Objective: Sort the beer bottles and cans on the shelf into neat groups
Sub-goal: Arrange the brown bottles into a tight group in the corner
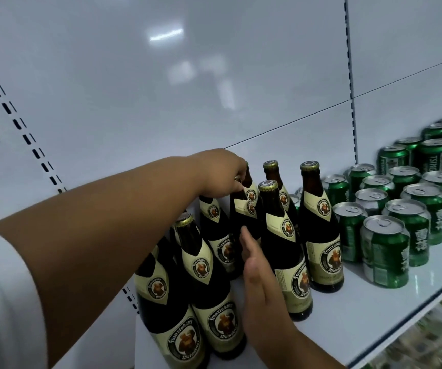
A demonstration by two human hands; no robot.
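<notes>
Item 1, lower left of the frame: a white sleeve (4, 302), from which the left forearm is extended up towards centre frame.

Item 2, centre: the left hand (220, 174), curled down over the tops of two rear bottles (249, 209); the necks are gripped from above, probably so both can be shifted together into line. The exact finger placement is hidden by the hand itself.

Item 3, lower centre: the right hand (257, 272), held flat with fingers straight and nothing gripped, its edge laid between the bottle rows, apparently as a guide or stop to keep the rows parallel.

Item 4, lower left to centre: brown beer bottles (212, 288) with cream labels, grouped upright on the white shelf (361, 315). Eight are counted, one at far left largely hidden behind the forearm; more may be concealed.

Item 5, right of frame: green cans (385, 251), standing in rows just beside the bottles, already separated from them. About twenty-five tops are counted; the total runs past the frame edge.
</notes>
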